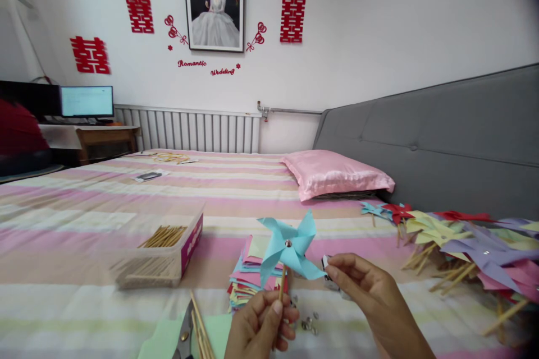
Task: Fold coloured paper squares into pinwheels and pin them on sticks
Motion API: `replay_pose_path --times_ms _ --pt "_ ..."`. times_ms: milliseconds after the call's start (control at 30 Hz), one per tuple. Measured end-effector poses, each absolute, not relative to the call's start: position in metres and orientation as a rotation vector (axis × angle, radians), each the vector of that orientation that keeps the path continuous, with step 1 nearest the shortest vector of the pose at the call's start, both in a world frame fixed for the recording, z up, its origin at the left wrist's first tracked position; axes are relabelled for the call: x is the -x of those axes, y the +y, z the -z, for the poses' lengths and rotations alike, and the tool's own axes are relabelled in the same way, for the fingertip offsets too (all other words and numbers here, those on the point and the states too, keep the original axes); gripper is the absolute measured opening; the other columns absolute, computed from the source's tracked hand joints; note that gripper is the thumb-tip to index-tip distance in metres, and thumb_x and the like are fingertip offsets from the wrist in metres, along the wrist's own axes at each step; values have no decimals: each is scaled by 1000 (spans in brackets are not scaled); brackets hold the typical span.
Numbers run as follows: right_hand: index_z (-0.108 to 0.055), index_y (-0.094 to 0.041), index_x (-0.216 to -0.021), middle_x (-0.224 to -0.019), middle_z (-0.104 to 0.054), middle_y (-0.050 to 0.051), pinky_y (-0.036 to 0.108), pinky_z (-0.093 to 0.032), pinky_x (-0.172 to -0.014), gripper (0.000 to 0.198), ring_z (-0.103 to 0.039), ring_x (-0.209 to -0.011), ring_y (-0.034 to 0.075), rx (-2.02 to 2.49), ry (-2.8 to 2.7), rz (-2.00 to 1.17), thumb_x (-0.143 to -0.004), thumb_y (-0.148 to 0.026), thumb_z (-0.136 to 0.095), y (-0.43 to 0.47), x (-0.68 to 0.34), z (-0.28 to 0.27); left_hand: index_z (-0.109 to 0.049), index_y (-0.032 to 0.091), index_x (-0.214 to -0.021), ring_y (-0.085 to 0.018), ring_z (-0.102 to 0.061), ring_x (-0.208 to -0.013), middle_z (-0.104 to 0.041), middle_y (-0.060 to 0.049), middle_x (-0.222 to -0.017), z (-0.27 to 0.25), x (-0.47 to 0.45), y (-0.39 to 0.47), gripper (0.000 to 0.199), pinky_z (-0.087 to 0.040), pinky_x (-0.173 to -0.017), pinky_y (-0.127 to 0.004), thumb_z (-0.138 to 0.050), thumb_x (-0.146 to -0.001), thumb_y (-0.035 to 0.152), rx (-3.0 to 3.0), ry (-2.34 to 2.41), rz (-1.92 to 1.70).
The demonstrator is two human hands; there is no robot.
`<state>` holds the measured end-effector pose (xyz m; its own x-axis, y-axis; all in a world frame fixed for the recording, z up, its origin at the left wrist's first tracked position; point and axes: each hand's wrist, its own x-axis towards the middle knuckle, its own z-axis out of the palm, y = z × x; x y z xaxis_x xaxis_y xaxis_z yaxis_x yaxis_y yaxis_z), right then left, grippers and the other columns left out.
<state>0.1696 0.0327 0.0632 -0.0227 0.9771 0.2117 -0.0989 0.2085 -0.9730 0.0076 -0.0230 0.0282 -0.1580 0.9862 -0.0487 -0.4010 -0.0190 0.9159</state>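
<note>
A light blue paper pinwheel (pixel 298 247) with a shiny metal pin at its centre stands upright on a thin wooden stick. My left hand (pixel 263 322) is closed around that stick below the blades. At the pinwheel's lower right blade, the thumb and forefinger of my right hand (pixel 366 286) pinch close together at the paper tip. Behind them sits a small black-and-white item (pixel 330 283), partly hidden. A stack of coloured paper (pixel 244 272) lies behind my left hand. Several small metal pins (pixel 309 323) are scattered on the striped bedsheet between my hands.
On the left is a clear plastic box (pixel 168 261) of wooden sticks. Pliers (pixel 184 336) and loose sticks (pixel 202 331) lie on green paper (pixel 162 339) in front. Finished pinwheels (pixel 480 252) pile up at right, beside the grey headboard (pixel 455 129). A pink pillow (pixel 337 174) lies beyond.
</note>
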Motion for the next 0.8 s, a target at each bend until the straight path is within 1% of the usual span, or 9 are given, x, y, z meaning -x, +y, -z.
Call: replay_pose_path --times_ms 233,433,667,800 --pt "-65 -17 -72 -69 -67 2 24 -45 -60 20 -60 -69 19 969 -1309 -1130 -63 -35 -70 33 -171 -63 -64 12 -71 -11 -55 -48 -70 -8 -63 -28 -8 -23 33 -36 -46 -21 -72 -59 42 -794 1009 -1484" --pt "-65 -17 -72 -71 -67 4 26 -46 -60 22 -61 -70 20 963 -1301 -1167 -62 -35 -71 33 -171 -63 -64 13 -70 -12 -55 -48 -70 -8 -63 -28 -8 -23 34 -36 -45 -22 -73 -57 43 -793 1023 -1481" --pt "-65 -18 -71 -69 -67 1 23 -45 -61 19 -60 -68 17 959 -1309 -1148 -62 -33 -72 33 -171 -62 -63 12 -74 -11 -56 -51 -71 -9 -68 -28 -4 -22 31 -37 -47 -21 -69 -65 41 -870 994 -1420" --pt "-65 -17 -71 -69 -67 2 24 -46 -61 20 -61 -68 18 952 -1316 -1136 -63 -35 -71 34 -172 -61 -62 12 -75 -12 -57 -53 -70 -9 -70 -30 -1 -23 30 -38 -50 -23 -68 -65 40 -886 990 -1357"
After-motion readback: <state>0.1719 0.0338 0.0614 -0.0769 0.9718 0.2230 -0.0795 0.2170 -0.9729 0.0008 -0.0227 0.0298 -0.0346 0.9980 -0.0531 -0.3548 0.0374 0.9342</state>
